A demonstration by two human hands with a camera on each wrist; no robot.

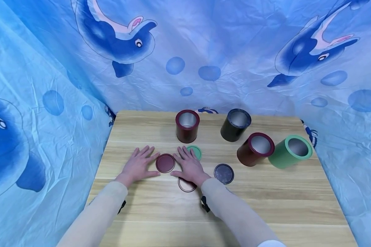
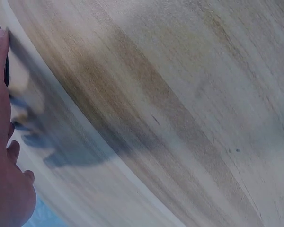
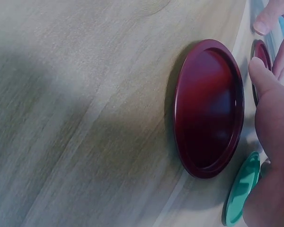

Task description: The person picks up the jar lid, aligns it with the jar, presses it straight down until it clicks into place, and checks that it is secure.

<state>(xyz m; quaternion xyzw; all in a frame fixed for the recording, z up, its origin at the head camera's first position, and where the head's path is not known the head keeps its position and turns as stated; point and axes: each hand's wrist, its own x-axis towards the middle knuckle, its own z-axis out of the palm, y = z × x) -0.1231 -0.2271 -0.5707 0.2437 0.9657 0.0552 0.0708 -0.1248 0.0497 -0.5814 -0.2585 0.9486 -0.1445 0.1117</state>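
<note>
My left hand [image 1: 137,165] lies palm down over the wooden table, fingers spread, with its forefinger and thumb at the left side of a dark red lid [image 1: 165,163]. On that lid's other side is my right hand [image 1: 190,166], also spread flat, its thumb and forefinger close to the rim. A green lid [image 1: 196,152] is partly covered by the right fingertips. Below the right palm a second dark red lid [image 3: 208,113] lies flat in the right wrist view. Neither hand grips anything. A black lid [image 1: 224,174] lies right of the right wrist.
Behind the lids stand a dark red canister [image 1: 187,133] and a black canister [image 1: 232,132], both uncovered. Farther right, another dark red canister [image 1: 250,154] stands beside a green canister [image 1: 282,154]. Blue dolphin-print cloth [image 1: 191,41] hangs behind the wooden table [image 1: 266,212].
</note>
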